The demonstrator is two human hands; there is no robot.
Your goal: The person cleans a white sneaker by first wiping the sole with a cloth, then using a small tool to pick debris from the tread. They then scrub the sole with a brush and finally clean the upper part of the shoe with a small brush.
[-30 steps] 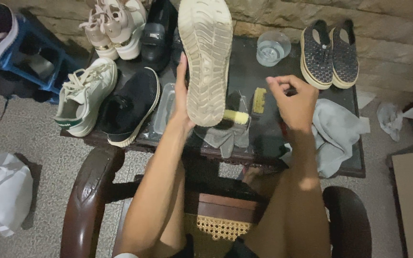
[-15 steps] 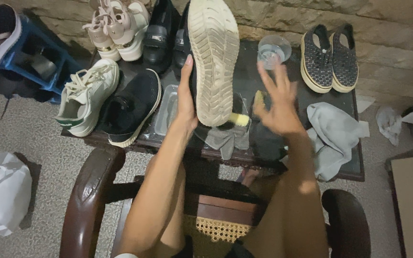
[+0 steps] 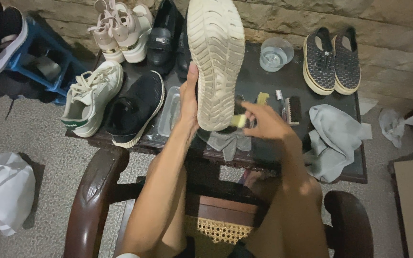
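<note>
My left hand [image 3: 190, 102] grips a dark sneaker by its side and holds it upright, with the white ridged sole [image 3: 216, 57] facing me. My right hand [image 3: 264, 123] has reached in at the heel. Its fingertips pinch a small yellow sponge [image 3: 239, 120] just under the sole. Below the shoe a crumpled grey rag [image 3: 225, 142] lies on the dark low table [image 3: 264, 81]. Just beyond my right hand are a yellow-handled brush [image 3: 262, 98] and a dark bristle brush [image 3: 291, 110].
On the table are a white sneaker [image 3: 92, 98], a black knit shoe [image 3: 135, 107], a clear tray [image 3: 168, 112], a glass bowl of water [image 3: 276, 52], black slip-ons [image 3: 331, 62] and a grey cloth [image 3: 333, 138]. Beige and black shoes stand at the back. A white bag [image 3: 3, 191] lies on the floor at left.
My right hand came off the spot near the brushes, opened, and moved left and down to the yellow sponge at the shoe's heel. The shoe has shifted slightly right in my left hand.
</note>
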